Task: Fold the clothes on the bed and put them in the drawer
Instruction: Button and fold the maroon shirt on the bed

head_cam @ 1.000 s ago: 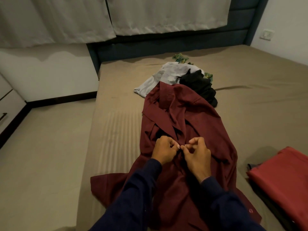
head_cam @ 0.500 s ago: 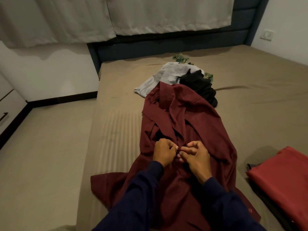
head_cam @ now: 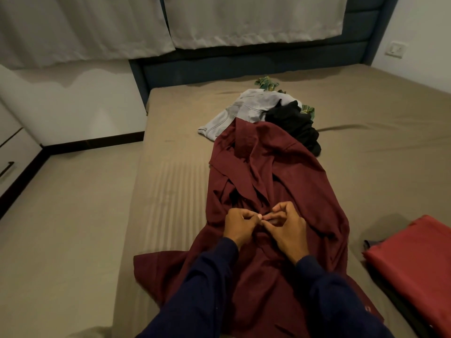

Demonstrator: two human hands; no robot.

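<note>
A maroon shirt (head_cam: 288, 174) lies lengthwise on the bed (head_cam: 170, 181), collar end away from me. My left hand (head_cam: 238, 225) and my right hand (head_cam: 289, 229) meet over its front opening, each pinching the cloth at the placket with curled fingers. Beyond the shirt sits a small heap: a light grey garment (head_cam: 246, 111), a black garment (head_cam: 295, 124) and a green patterned piece (head_cam: 266, 82). A folded red garment (head_cam: 415, 262) lies at the right edge on something dark.
The floor (head_cam: 61, 228) runs along the bed's left side. A white drawer unit (head_cam: 12, 157) with a dark handle stands at the far left. A dark blue headboard (head_cam: 244, 62) and pale curtains (head_cam: 244, 20) close the far end.
Both hands stayed on the shirt's front, their fingers shifting slightly at the placket. The clothes have not moved.
</note>
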